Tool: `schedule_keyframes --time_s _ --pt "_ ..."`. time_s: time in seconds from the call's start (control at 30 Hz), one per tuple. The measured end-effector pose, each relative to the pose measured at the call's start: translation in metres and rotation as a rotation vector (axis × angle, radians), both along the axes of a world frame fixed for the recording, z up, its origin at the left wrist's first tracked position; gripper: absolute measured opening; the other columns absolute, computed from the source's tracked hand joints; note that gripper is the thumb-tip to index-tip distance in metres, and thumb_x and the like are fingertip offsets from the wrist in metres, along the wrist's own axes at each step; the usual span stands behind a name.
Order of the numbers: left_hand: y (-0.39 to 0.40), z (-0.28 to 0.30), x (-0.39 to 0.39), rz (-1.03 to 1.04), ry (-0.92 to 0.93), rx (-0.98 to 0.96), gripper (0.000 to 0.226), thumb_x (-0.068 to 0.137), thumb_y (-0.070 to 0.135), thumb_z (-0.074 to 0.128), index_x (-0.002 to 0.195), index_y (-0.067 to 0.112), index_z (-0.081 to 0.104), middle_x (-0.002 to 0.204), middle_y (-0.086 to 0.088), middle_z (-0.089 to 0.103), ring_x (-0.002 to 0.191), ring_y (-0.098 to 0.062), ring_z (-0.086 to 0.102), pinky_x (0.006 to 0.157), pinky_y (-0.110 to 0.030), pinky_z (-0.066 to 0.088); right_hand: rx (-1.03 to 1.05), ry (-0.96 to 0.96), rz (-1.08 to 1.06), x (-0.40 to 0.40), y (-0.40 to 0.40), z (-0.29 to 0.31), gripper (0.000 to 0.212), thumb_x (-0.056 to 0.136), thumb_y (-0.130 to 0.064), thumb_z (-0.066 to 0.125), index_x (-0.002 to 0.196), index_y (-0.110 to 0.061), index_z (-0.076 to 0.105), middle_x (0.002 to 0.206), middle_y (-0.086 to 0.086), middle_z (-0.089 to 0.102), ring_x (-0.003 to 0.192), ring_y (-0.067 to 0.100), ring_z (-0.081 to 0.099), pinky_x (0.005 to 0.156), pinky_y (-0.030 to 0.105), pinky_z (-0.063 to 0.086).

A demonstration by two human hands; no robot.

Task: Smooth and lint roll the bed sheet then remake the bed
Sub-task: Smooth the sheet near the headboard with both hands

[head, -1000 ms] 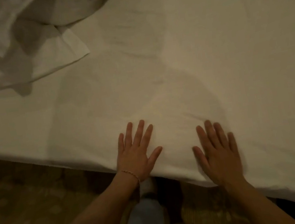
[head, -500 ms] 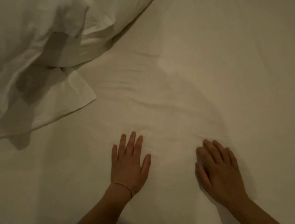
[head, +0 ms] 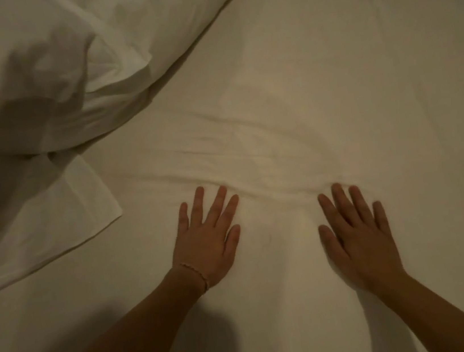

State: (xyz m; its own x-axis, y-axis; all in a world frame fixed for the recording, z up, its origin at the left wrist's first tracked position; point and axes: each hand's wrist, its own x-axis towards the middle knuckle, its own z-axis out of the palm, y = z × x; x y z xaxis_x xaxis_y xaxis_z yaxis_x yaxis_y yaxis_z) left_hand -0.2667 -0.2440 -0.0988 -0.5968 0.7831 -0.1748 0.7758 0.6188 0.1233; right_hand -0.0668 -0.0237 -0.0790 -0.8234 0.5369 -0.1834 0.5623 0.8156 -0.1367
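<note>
**Both palms flat on sheet, creases just ahead**

Left hand (head: 208,238) and right hand (head: 358,235) are laid palm-down on the sheet (head: 361,83), fingers straight and slightly spread, nothing gripped. The hands are set apart, side by side, a bare strip of sheet between them. A thin bracelet (head: 196,273) is worn at the left wrist.

A band of creases (head: 251,155) is seen just beyond the fingertips, its long axis running across the bed from left to right, square to the way the fingers point. It is touched by the left fingertips; the right fingertips are met by its nearer folds. Judged: a push forward, away from the body, would be carried straight across the band, the left hand reaching it first.

Toward the far left corner, pillows (head: 73,49) are piled, with a loose flap of pillowcase (head: 60,217) lying on the sheet left of the left hand, apart from it. No lint roller is seen.
</note>
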Motion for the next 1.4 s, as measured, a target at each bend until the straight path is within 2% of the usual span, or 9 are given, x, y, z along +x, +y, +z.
schedule_keyframes --time_s 0.1,0.27,0.5,0.73,0.97,1.13,1.27,1.4 --pt "0.028 0.001 -0.025 -0.086 -0.007 0.011 0.059 0.102 0.052 0.008 0.159 0.039 0.004 0.168 0.012 -0.006 0.154 -0.027 -0.014 0.123 -0.055 0.0 -0.006 -0.014 0.093 -0.022 0.022 0.0 0.059 0.099 -0.055 0.012 0.155 -0.04 0.003 0.163 -0.012 -0.008 0.149 0.013 -0.016 0.12 0.043 -0.007" --pt "0.084 0.004 -0.085 -0.006 -0.043 0.028 0.06 0.098 0.053 0.0 0.157 0.045 -0.001 0.167 0.016 -0.007 0.154 -0.02 -0.013 0.123 -0.052 -0.003 0.003 -0.018 0.142 -0.066 0.078 0.001 0.058 0.099 -0.054 0.011 0.155 -0.041 0.0 0.163 -0.013 -0.008 0.149 0.011 -0.015 0.121 0.042 -0.007" --pt "0.154 0.001 -0.15 -0.016 -0.03 -0.001 0.059 0.096 0.055 -0.003 0.154 0.05 -0.009 0.166 0.017 -0.013 0.153 -0.021 -0.017 0.122 -0.054 -0.007 -0.004 0.001 0.161 -0.136 0.147 -0.001 0.057 0.1 -0.055 0.011 0.154 -0.044 -0.002 0.163 -0.013 -0.009 0.149 0.01 -0.017 0.122 0.044 -0.002" --pt "0.23 -0.006 -0.213 -0.092 -0.01 0.032 0.059 0.098 0.061 0.004 0.155 0.05 -0.001 0.166 0.018 -0.009 0.153 -0.024 -0.018 0.121 -0.059 -0.007 0.003 0.01 0.297 -0.206 0.2 -0.007 0.058 0.1 -0.058 0.016 0.155 -0.042 0.006 0.163 -0.013 -0.003 0.15 0.011 -0.013 0.121 0.048 0.002" --pt "0.313 -0.008 -0.282 -0.159 0.0 0.032 0.059 0.097 0.061 0.0 0.155 0.051 -0.007 0.165 0.019 -0.014 0.152 -0.021 -0.022 0.121 -0.057 -0.009 0.012 0.04 0.33 -0.294 0.261 -0.011 0.058 0.1 -0.059 0.014 0.154 -0.042 0.001 0.163 -0.014 -0.009 0.148 0.009 -0.017 0.122 0.046 -0.001" --pt "0.361 -0.015 -0.325 -0.212 0.078 0.075 0.06 0.099 0.062 0.007 0.157 0.048 0.003 0.167 0.016 -0.006 0.154 -0.023 -0.015 0.12 -0.06 -0.005 0.029 0.061 0.34 -0.347 0.299 -0.014 0.059 0.099 -0.06 0.012 0.155 -0.041 0.003 0.163 -0.014 -0.008 0.148 0.007 -0.017 0.122 0.045 -0.001" --pt "0.407 -0.012 -0.364 -0.198 0.082 0.065 0.065 0.093 0.069 -0.002 0.155 0.05 -0.006 0.166 0.015 -0.013 0.153 -0.023 -0.02 0.118 -0.063 -0.006 0.012 0.096 0.354 -0.388 0.333 -0.016 0.061 0.099 -0.063 0.016 0.155 -0.04 0.007 0.163 -0.013 -0.005 0.148 0.007 -0.015 0.122 0.042 -0.002" --pt "0.452 -0.014 -0.405 -0.164 0.051 0.073 0.065 0.09 0.073 -0.004 0.151 0.054 -0.012 0.165 0.018 -0.017 0.152 -0.02 -0.022 0.119 -0.06 -0.01 0.02 0.103 0.323 -0.433 0.374 -0.015 0.061 0.099 -0.064 0.01 0.155 -0.04 0.004 0.162 -0.016 -0.008 0.147 0.006 -0.019 0.122 0.042 -0.005"
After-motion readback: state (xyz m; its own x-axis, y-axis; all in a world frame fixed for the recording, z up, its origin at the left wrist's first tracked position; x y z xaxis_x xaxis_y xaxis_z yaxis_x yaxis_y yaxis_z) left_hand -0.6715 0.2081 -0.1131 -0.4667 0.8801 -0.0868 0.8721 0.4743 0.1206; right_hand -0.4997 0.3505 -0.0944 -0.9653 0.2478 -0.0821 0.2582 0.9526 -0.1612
